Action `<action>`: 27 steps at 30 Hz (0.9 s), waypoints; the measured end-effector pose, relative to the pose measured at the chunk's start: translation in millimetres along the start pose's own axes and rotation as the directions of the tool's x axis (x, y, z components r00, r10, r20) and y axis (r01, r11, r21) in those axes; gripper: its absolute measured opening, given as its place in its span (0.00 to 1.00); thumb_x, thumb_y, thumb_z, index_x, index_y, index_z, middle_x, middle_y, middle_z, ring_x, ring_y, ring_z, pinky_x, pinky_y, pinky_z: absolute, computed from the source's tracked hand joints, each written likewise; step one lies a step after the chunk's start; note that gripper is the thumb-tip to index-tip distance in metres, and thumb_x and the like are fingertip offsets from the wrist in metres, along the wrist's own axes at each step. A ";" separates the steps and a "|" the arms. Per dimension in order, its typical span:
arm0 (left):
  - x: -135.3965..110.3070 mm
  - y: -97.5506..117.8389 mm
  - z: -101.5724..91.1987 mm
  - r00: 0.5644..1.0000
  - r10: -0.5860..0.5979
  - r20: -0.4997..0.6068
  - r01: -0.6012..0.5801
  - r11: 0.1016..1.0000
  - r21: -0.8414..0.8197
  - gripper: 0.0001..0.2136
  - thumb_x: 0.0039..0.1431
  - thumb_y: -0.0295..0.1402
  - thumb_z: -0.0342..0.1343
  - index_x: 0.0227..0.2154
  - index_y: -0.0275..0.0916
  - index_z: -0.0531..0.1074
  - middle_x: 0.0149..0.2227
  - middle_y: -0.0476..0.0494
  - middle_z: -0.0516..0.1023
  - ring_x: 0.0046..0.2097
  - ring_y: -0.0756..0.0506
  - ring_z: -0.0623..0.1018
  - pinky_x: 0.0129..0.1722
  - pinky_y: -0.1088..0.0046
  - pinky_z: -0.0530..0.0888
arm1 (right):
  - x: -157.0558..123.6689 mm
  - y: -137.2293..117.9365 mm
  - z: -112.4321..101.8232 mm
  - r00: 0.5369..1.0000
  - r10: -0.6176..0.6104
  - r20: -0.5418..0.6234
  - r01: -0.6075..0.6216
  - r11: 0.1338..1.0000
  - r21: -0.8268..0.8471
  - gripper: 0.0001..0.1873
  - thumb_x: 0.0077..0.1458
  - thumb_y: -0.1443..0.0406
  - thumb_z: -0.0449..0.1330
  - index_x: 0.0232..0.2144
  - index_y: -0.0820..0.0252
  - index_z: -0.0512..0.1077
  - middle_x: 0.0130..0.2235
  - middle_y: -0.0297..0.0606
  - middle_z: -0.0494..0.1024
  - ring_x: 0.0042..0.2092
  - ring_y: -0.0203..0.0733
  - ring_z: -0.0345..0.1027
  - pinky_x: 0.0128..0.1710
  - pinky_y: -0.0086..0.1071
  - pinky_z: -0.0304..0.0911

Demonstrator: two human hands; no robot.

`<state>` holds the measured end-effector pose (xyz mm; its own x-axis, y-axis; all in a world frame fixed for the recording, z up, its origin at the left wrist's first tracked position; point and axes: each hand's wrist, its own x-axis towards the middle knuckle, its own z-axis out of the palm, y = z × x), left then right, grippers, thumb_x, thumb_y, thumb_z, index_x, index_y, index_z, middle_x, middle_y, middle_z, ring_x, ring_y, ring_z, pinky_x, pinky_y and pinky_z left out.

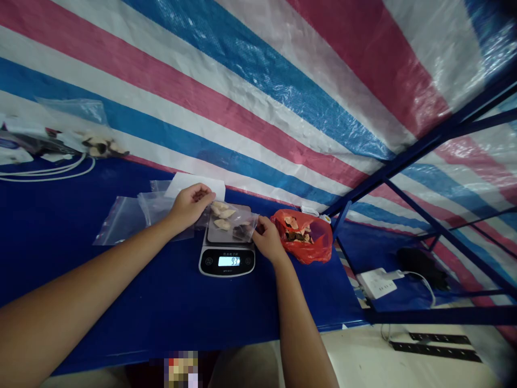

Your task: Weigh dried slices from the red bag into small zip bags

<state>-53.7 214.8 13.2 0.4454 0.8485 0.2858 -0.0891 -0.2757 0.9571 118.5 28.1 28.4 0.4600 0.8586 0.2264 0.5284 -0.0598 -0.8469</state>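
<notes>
A clear zip bag with several pale, dried-looking slices inside lies over the plate of a digital kitchen scale. The lit display reads about 93; whether a decimal point shows, I cannot tell. My left hand pinches the bag's left corner between thumb and fingertips. At the bag's right end, my right hand has its fingers closed on the edge. Just right of that hand sits an open red plastic bag holding more pale and dark dried pieces.
Flat zip bags and a white sheet lie left of the scale on the blue table. A filled bag and white cable are at far left. Blue metal bars and a power strip stand right.
</notes>
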 end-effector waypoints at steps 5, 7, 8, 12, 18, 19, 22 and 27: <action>1.4 1.1 0.5 1.000 -0.009 -0.017 0.009 1.000 0.021 0.10 0.51 0.41 0.62 0.27 0.41 0.72 0.27 0.49 0.73 0.30 0.48 0.71 0.31 0.72 0.69 | -2.4 -3.8 -2.8 0.990 -0.112 -0.088 0.093 0.975 -0.200 0.08 0.55 0.58 0.64 0.32 0.57 0.75 0.32 0.34 0.71 0.32 0.39 0.63 0.35 0.32 0.60; 1.1 4.3 1.4 0.999 -0.023 -0.023 0.023 1.000 0.019 0.09 0.51 0.41 0.62 0.26 0.41 0.72 0.26 0.49 0.73 0.29 0.48 0.71 0.31 0.72 0.69 | -3.4 -7.2 -2.4 0.989 -0.066 -0.133 0.043 0.986 -0.164 0.08 0.55 0.58 0.63 0.33 0.56 0.74 0.34 0.34 0.74 0.31 0.38 0.65 0.33 0.32 0.61; 0.8 6.0 1.9 0.999 -0.030 -0.026 0.030 0.999 0.014 0.09 0.51 0.41 0.62 0.26 0.41 0.72 0.26 0.49 0.73 0.29 0.48 0.70 0.30 0.71 0.68 | -3.6 -9.4 -1.4 0.988 -0.038 -0.148 0.018 0.991 -0.134 0.08 0.55 0.59 0.62 0.34 0.56 0.73 0.34 0.34 0.76 0.30 0.38 0.66 0.32 0.32 0.61; -0.2 9.8 2.8 0.998 -0.055 -0.034 0.055 0.998 -0.013 0.09 0.50 0.40 0.62 0.25 0.41 0.71 0.25 0.50 0.72 0.28 0.49 0.70 0.30 0.71 0.67 | -4.7 -17.7 1.2 0.979 -0.001 -0.202 -0.022 0.994 -0.111 0.07 0.54 0.61 0.59 0.36 0.54 0.74 0.32 0.33 0.78 0.29 0.39 0.67 0.31 0.31 0.62; 0.7 7.1 1.4 0.999 -0.047 -0.029 0.046 0.999 -0.021 0.09 0.51 0.40 0.62 0.26 0.41 0.71 0.25 0.50 0.72 0.27 0.49 0.69 0.29 0.71 0.67 | -32.8 -3.6 -65.3 0.918 0.117 -0.378 -0.203 0.959 -0.197 0.09 0.50 0.59 0.61 0.32 0.56 0.77 0.26 0.33 0.75 0.27 0.41 0.67 0.28 0.32 0.60; 1.2 6.3 1.2 0.999 -0.046 -0.028 0.046 0.999 -0.022 0.09 0.51 0.40 0.62 0.26 0.41 0.71 0.25 0.50 0.72 0.27 0.49 0.70 0.30 0.71 0.67 | -37.9 1.3 -85.3 0.895 0.154 -0.420 -0.267 0.937 -0.225 0.10 0.50 0.58 0.61 0.33 0.57 0.77 0.26 0.34 0.76 0.27 0.41 0.67 0.27 0.32 0.59; 2.8 4.7 0.9 0.998 -0.053 -0.025 0.053 0.998 -0.025 0.08 0.52 0.39 0.61 0.25 0.41 0.71 0.24 0.50 0.72 0.27 0.49 0.70 0.30 0.71 0.68 | -39.9 13.8 -140.7 0.878 0.243 -0.412 -0.428 0.782 -0.452 0.12 0.47 0.61 0.64 0.35 0.58 0.79 0.27 0.37 0.80 0.27 0.43 0.70 0.28 0.32 0.60; 2.4 4.0 0.3 0.999 -0.046 -0.024 0.045 0.999 -0.029 0.08 0.52 0.39 0.61 0.25 0.41 0.71 0.24 0.50 0.72 0.27 0.49 0.69 0.30 0.71 0.67 | -2.1 21.5 -168.6 0.921 0.305 -0.241 -0.385 0.628 -0.676 0.12 0.49 0.70 0.58 0.30 0.60 0.82 0.31 0.42 0.83 0.35 0.46 0.75 0.34 0.33 0.63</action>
<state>-52.7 215.6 17.7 0.4276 0.8707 0.2430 -0.0948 -0.2242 0.9699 249.2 -60.8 90.9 0.7567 0.6504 0.0659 0.6377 -0.7121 -0.2937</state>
